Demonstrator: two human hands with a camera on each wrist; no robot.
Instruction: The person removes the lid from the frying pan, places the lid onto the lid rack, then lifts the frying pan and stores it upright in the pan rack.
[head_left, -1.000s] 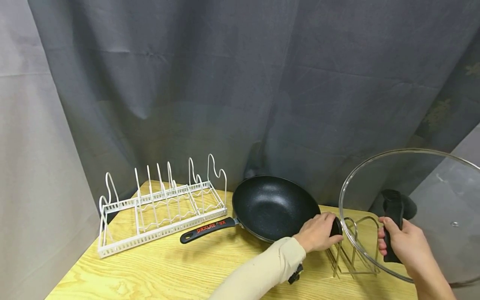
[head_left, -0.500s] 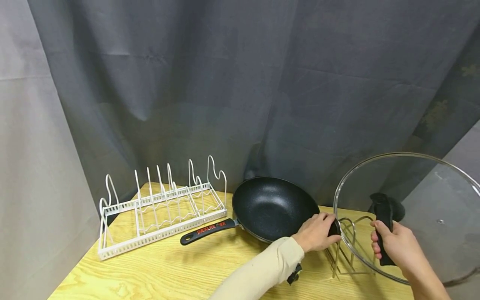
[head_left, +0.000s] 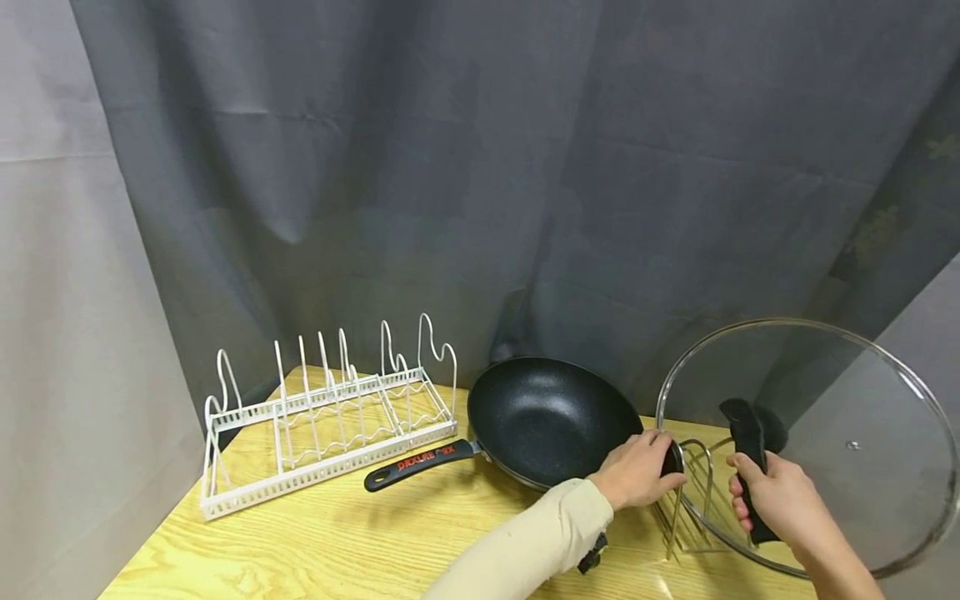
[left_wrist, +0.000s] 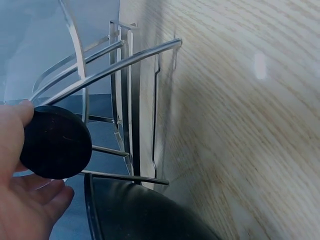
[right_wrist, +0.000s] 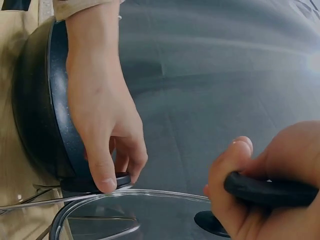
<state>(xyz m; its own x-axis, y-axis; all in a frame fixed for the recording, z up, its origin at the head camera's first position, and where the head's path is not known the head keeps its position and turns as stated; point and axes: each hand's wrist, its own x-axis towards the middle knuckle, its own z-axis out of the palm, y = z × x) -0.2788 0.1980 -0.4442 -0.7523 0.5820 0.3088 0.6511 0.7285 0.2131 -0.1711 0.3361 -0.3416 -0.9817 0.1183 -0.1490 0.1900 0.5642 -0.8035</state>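
Right hand (head_left: 776,500) grips the black handle (head_left: 742,427) of a big clear-glass lid (head_left: 832,392), round, thin shiny metal rim, held on edge right of the wok (head_left: 553,425). Left hand (head_left: 633,471), at the wok's right rim, pinches a black disc (left_wrist: 57,142); can't tell what it's part of. Metal wire rack (left_wrist: 129,61) just right of the wok. White rack (head_left: 330,462) left of it; dark grey curtain (head_left: 480,183) behind.
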